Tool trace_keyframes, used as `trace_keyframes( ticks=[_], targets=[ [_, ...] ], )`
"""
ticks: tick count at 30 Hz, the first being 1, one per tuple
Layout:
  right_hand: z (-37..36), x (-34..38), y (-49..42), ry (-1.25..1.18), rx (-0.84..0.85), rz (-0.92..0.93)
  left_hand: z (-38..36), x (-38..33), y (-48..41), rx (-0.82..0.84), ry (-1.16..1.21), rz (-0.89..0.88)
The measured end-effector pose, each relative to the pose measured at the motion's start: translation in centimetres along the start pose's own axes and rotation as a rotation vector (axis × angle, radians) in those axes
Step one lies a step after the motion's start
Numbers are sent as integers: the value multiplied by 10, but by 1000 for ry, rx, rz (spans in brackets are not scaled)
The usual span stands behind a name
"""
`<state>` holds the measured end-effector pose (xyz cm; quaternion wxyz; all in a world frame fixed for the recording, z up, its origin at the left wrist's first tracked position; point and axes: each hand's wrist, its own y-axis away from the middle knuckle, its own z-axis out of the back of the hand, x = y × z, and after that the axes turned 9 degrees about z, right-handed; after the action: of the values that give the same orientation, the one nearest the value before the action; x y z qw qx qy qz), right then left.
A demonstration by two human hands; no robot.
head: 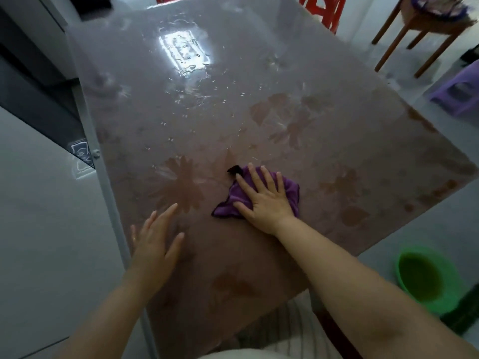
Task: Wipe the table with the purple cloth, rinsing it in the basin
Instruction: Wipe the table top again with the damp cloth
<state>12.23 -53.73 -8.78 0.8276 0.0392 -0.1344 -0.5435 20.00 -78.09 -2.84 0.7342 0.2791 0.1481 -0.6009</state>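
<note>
A purple cloth (225, 208) with a dark trim lies crumpled on the glossy brown table (324, 141), near its front middle. My right hand (261, 198) presses flat on the cloth with straight, spread fingers and covers most of it. My left hand (153, 242) rests flat on the bare tabletop near the left edge, apart from the cloth, holding nothing. Water droplets and wet streaks glint on the far half of the table. A green basin (430, 278) holding water stands on the floor at the lower right, below the table's edge.
A purple plastic stool (458, 94) and a wooden stool (425, 29) stand on the floor at the right. A red chair (326, 9) is at the table's far end. A grey cabinet (39, 203) runs close along the table's left edge.
</note>
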Motion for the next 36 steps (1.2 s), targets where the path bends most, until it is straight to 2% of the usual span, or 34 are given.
trace_keyframes(
  ticks=[3, 6, 8, 12, 14, 17, 22, 26, 29, 32, 36],
  targets=[
    [17, -71, -17, -24, -2, -117, -20, -22, -12, -14, -13, 43],
    [27, -116, -22, -23, 26, -81, -51, -62, -24, -32, -19, 83],
    [27, -126, -13, -31, 61, 44, -77, -100, -36, -41, -18, 99],
    [18, -143, 54, -63, 153, 432, -132, -184, -49, -6, -4, 38],
    [16, -175, 81, -64, 159, 535, -154, -215, -48, 14, 3, 5],
    [29, -237, 76, -38, 86, 402, -165, -232, -49, -24, 31, 48],
    [60, -296, -13, -82, 64, 68, -147, -216, -40, -114, 23, 240],
    [78, -286, -100, -81, 49, -15, -138, -202, -26, -179, 29, 369],
    [89, -257, -153, -109, 50, -4, -138, -196, -13, -212, 48, 417],
    [90, -205, -185, -140, 75, 136, -136, -189, 0, -225, 46, 442],
    [71, -113, -166, -117, 141, 451, -128, -177, 4, -244, 47, 473]
  ],
)
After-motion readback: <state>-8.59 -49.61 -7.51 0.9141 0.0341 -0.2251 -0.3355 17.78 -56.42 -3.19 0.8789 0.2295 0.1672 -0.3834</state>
